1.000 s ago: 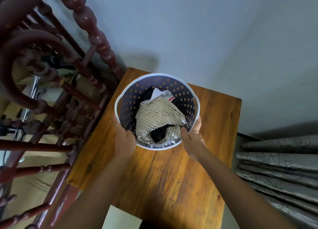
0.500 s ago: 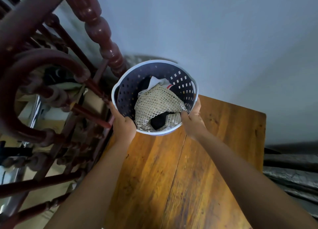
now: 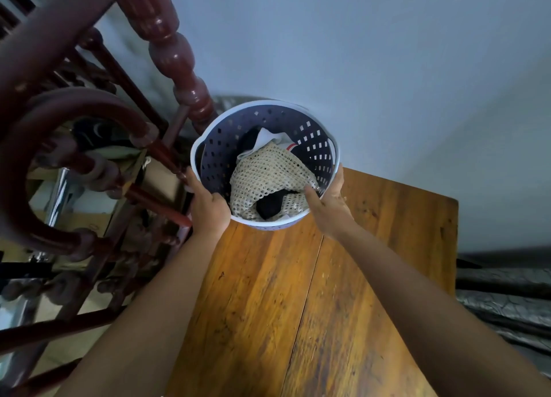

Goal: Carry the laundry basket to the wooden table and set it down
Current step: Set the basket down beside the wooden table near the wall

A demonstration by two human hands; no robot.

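Note:
The laundry basket [image 3: 316,134] is round, dark blue inside with square holes and a white rim. It holds a cream mesh cloth [image 3: 265,176] over black and white clothes. My left hand [image 3: 208,209] grips the near-left rim and my right hand [image 3: 328,206] grips the near-right rim, thumbs inside. The basket is at the far left end of the wooden table [image 3: 313,292], close to the wall; whether its base touches the tabletop is hidden.
A dark red carved wooden railing [image 3: 176,59] with turned posts stands along the table's left side, close to the basket. A pale blue wall [image 3: 357,54] is right behind. Grey patterned fabric [image 3: 504,307] lies to the right of the table.
The basket has moved from the middle of the table's far part toward the far left corner by the wall and railing. Both hands keep their grip on the rim.

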